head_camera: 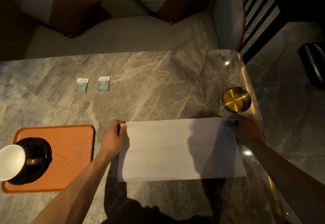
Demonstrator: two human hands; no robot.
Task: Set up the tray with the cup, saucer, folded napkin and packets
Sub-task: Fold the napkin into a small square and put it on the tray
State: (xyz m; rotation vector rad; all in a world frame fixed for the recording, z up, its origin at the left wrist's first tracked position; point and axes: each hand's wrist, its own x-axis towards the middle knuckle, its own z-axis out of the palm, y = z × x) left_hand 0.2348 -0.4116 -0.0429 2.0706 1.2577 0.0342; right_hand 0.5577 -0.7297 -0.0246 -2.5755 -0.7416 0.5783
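A white napkin (168,151) lies spread as a wide rectangle on the marble table (149,86). My left hand (114,136) pinches its far left corner, and my right hand (244,130) pinches its far right corner. To the left sits an orange tray (73,146) carrying a dark saucer (41,169) with a white-lined cup (11,161) on it. Two small white and teal packets (82,85) (103,83) lie side by side on the table beyond the tray.
A round brass ashtray (236,99) stands near the table's right edge, just beyond my right hand. A pale sofa (123,35) with brown and white cushions runs along the far side. Dark glossy floor lies to the right.
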